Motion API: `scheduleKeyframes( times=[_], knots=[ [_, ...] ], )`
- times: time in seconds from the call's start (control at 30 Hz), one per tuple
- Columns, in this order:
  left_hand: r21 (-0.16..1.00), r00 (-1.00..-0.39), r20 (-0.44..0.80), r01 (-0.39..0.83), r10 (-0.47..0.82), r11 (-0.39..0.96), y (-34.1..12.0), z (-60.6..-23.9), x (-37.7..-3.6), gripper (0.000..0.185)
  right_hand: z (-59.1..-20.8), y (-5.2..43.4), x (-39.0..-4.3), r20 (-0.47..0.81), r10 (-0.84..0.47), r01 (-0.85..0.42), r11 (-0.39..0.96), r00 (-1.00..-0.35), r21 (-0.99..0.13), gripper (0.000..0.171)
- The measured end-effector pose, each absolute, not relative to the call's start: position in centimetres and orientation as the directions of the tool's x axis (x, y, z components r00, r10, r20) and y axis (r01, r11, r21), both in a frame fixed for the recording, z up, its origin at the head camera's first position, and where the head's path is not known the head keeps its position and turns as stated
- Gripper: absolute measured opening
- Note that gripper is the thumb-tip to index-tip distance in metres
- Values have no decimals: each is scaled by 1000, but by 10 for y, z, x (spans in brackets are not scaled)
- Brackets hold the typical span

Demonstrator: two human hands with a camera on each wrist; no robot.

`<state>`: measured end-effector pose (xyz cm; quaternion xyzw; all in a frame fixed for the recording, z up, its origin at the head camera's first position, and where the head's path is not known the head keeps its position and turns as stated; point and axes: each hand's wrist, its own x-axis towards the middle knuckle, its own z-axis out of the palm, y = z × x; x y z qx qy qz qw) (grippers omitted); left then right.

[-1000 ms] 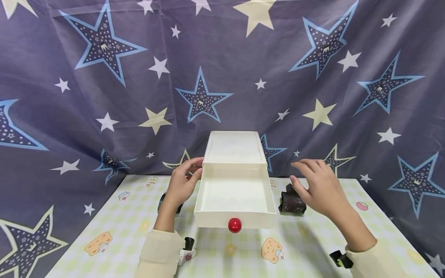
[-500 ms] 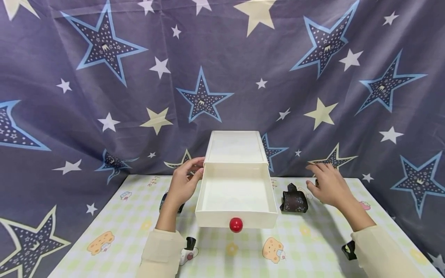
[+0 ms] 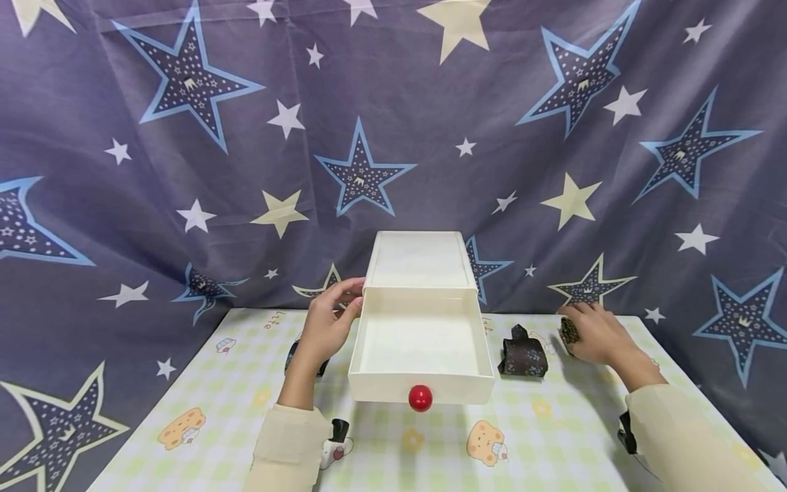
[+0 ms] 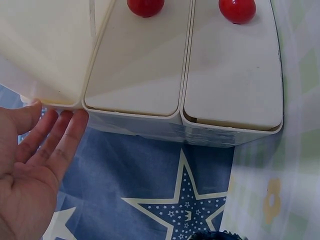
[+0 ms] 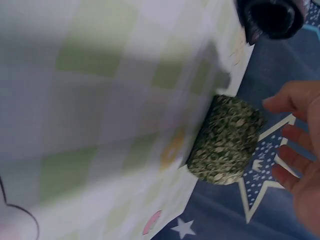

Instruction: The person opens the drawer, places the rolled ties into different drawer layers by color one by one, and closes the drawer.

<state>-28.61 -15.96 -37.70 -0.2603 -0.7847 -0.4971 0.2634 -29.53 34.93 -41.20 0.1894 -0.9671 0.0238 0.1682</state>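
Observation:
A white drawer cabinet (image 3: 419, 263) stands at the back of the table, its top drawer (image 3: 421, 345) with a red knob (image 3: 420, 398) pulled out. My left hand (image 3: 341, 299) rests with straight fingers (image 4: 60, 132) against the cabinet's left side (image 4: 135, 65); two lower drawers with red knobs (image 4: 237, 10) show in the left wrist view. My right hand (image 3: 587, 329) reaches a green patterned roll (image 3: 568, 331) at the table's right rear. In the right wrist view the fingers (image 5: 292, 155) are spread just beside the roll (image 5: 227, 140) and do not grip it.
A dark brown roll (image 3: 522, 357) lies right of the drawer, also seen as the dark brown roll (image 5: 272, 17) in the right wrist view. Another dark roll (image 3: 291, 355) lies behind my left wrist. A checked mat (image 3: 430, 444) covers the table; a star-print curtain (image 3: 184, 171) hangs behind.
My right hand has moved right and away, past the dark brown roll, down to the green patterned roll. The left hand and the drawer have stayed in place.

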Motion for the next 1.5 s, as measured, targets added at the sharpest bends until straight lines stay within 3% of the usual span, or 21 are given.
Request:
scheduleKeyframes(
  times=[0.17,1.0,1.5],
  knots=[
    [640,-724,673,673,153,371,-159,-377,-286,34,-419,358,-297,301,-349,-366,931,-887,0,71],
    [626,-717,679,678,158,384,-159,-375,-284,34,-438,375,-308,157,-279,-286,958,-947,-20,60],
    [647,-730,665,669,159,366,-159,-376,-285,34,-440,379,-318,189,-313,-313,949,-931,33,63]
  ],
)
